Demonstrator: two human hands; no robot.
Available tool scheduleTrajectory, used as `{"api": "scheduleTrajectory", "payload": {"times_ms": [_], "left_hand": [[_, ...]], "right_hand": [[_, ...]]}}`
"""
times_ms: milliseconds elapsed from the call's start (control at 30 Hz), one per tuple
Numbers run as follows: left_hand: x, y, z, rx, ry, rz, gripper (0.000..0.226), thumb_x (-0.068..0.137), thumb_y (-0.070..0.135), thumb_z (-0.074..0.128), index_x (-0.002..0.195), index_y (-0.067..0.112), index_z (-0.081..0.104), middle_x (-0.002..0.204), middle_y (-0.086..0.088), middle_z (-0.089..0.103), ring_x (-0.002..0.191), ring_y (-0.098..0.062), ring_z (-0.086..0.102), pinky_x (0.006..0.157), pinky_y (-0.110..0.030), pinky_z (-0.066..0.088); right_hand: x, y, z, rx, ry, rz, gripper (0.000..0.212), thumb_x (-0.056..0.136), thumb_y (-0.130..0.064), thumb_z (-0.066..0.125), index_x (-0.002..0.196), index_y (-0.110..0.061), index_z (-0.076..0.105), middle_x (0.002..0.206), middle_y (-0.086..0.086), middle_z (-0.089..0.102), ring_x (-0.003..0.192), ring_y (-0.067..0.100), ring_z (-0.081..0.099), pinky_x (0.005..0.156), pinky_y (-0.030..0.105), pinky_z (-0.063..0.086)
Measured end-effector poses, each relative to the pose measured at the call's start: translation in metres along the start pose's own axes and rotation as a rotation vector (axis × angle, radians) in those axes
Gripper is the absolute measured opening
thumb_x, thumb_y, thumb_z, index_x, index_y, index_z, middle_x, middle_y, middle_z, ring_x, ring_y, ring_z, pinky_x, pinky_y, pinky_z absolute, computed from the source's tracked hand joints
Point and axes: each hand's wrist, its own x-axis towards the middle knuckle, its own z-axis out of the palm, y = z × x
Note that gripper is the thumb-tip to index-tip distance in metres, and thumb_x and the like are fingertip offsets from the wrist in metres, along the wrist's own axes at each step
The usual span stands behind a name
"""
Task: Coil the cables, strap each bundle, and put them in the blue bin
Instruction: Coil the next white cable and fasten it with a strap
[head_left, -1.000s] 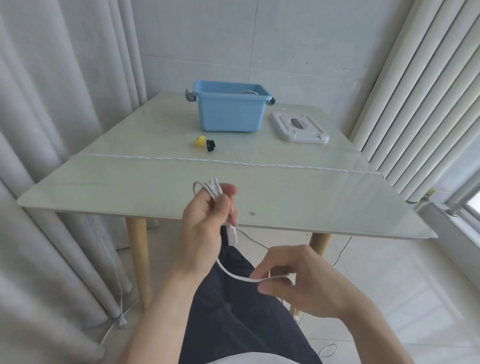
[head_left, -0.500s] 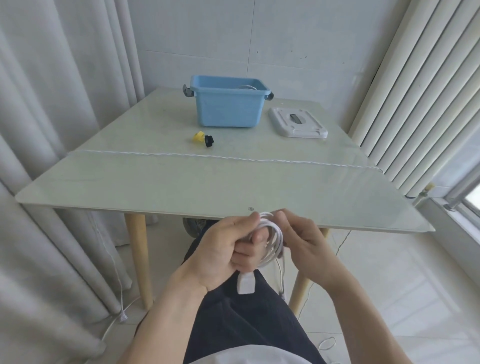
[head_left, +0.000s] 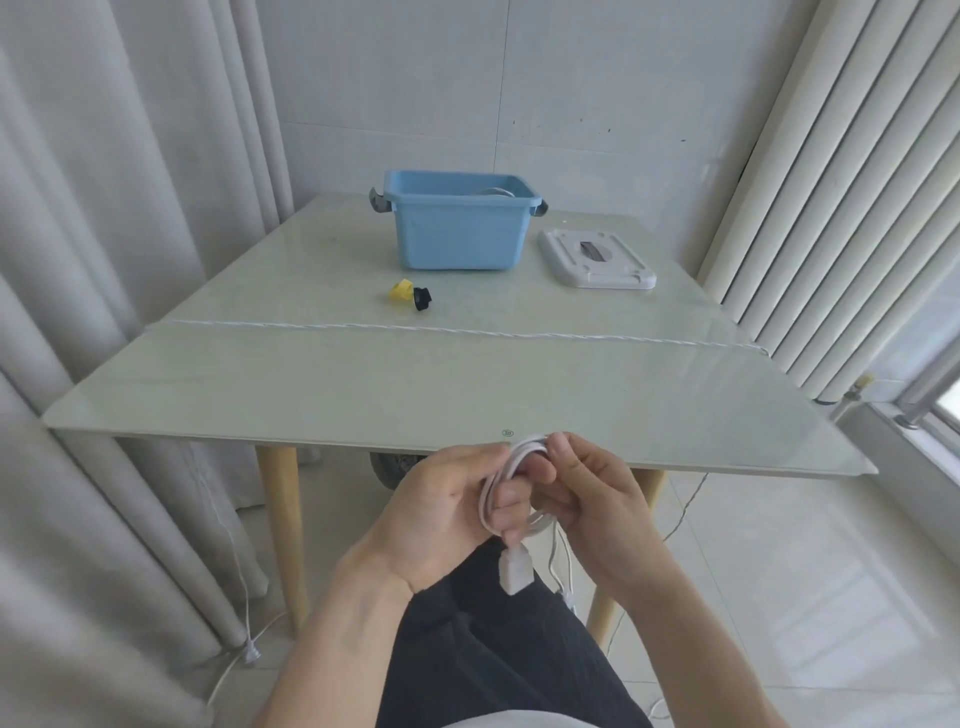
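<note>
1. On the left of the table, nothing of the task lies ready; a thin white cord hangs down by the curtain to the floor, and I cannot tell whether it belongs to the job.
2. The yellow and black straps lie on the table top just in front of the blue bin, untouched, so I judge the strapping of this bundle is not yet begun.
3. The left hand is curled round the white cable coil, several loops passing over its fingers, with the white plug hanging just below.
4. The right hand pinches the top of the same coil between thumb and fingertips, touching the left hand; a loose tail of cable drops below it, so the coiling looks nearly but not wholly done.
5. The blue bin stands open at the far side of the table, well apart from the hands; something pale and round shows inside, perhaps a bundle already stowed, though I cannot be sure.
6. The white lid lies beside the bin, to its right.
7. A twisted white cable stretches across the table, uncoiled: that one is left to do.
</note>
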Motion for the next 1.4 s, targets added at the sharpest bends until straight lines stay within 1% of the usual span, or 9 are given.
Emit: {"api": "scheduleTrajectory", "payload": {"times_ms": [133,267,367,500,600,833,1000,1200,1400], "left_hand": [[-0.002,0.001,-0.002,-0.002,0.035,-0.033,0.023,0.087,0.029,0.058,0.079,0.008,0.064,0.060,0.003,0.027,0.055,-0.015,0.020,0.051,-0.027,0.021],[0.001,0.003,0.001,0.031,0.283,0.035,0.030,0.088,0.032,0.059,0.063,0.018,0.049,0.056,0.006,0.014,0.054,-0.014,0.009,0.048,-0.027,0.010],[0.001,0.001,0.007,0.096,0.421,0.118,0.040,0.102,0.033,0.043,0.066,0.015,0.045,0.056,0.005,0.017,0.048,-0.011,0.012,0.044,-0.024,0.012],[-0.001,0.005,0.008,0.075,0.494,0.207,0.038,0.096,0.039,0.045,0.068,0.013,0.046,0.057,0.006,0.016,0.047,-0.010,0.009,0.045,-0.026,0.006],[-0.004,0.016,-0.004,-0.208,0.553,0.275,0.038,0.104,0.030,0.037,0.070,0.016,0.045,0.053,0.008,0.018,0.039,-0.005,0.014,0.042,-0.024,0.007],[-0.011,0.025,-0.009,-0.414,0.649,0.502,0.036,0.105,0.026,0.030,0.082,0.012,0.055,0.062,0.006,0.021,0.047,-0.010,0.019,0.045,-0.022,0.020],[-0.008,0.024,-0.001,-0.354,0.476,0.513,0.028,0.106,0.021,0.030,0.109,0.009,0.055,0.076,0.002,0.043,0.063,-0.013,0.040,0.067,-0.025,0.036],[-0.001,0.008,0.006,0.092,0.627,0.514,0.024,0.108,0.012,0.032,0.100,0.008,0.054,0.083,-0.001,0.071,0.076,-0.017,0.066,0.078,-0.030,0.053],[-0.012,0.005,0.005,0.924,0.375,0.028,0.026,0.106,0.016,0.043,0.095,0.011,0.066,0.081,-0.002,0.074,0.061,-0.009,0.066,0.063,-0.026,0.053]], "right_hand": [[-0.003,-0.006,0.002,-0.105,0.016,-0.025,0.042,0.094,-0.041,0.062,0.078,-0.002,0.066,0.060,0.019,0.045,0.052,0.017,0.041,0.052,0.024,0.033],[-0.006,-0.005,0.005,-0.396,0.126,-0.194,0.025,0.095,-0.027,0.060,0.089,-0.009,0.076,0.070,0.000,0.072,0.058,0.013,0.061,0.056,0.025,0.048],[-0.006,-0.004,0.001,-0.548,0.187,-0.227,0.012,0.093,-0.022,0.066,0.093,-0.020,0.078,0.082,-0.009,0.077,0.074,0.010,0.072,0.070,0.027,0.056],[-0.010,-0.011,-0.009,-0.664,0.192,-0.191,0.012,0.093,-0.026,0.069,0.085,-0.023,0.078,0.067,-0.006,0.073,0.045,0.005,0.046,0.048,0.021,0.037],[-0.014,-0.017,-0.022,-0.751,0.225,-0.138,0.016,0.092,-0.028,0.070,0.079,-0.022,0.076,0.061,-0.004,0.069,0.044,0.005,0.037,0.047,0.018,0.031],[-0.015,-0.003,-0.027,-0.961,0.394,-0.128,0.013,0.090,-0.024,0.072,0.078,-0.026,0.075,0.071,-0.023,0.070,0.072,0.000,0.063,0.062,0.010,0.042],[-0.024,-0.007,-0.010,-1.064,0.079,0.024,0.019,0.088,-0.029,0.067,0.070,-0.029,0.072,0.077,-0.020,0.072,0.077,0.003,0.067,0.074,0.023,0.053],[-0.035,-0.024,0.011,-1.120,-0.255,0.065,0.012,0.087,-0.023,0.066,0.082,-0.021,0.077,0.070,-0.016,0.068,0.065,0.000,0.061,0.061,0.009,0.042],[-0.030,-0.037,0.006,-1.146,-0.162,-0.157,0.014,0.096,-0.029,0.065,0.093,-0.037,0.076,0.079,-0.012,0.061,0.076,0.009,0.057,0.066,0.022,0.043]]}}
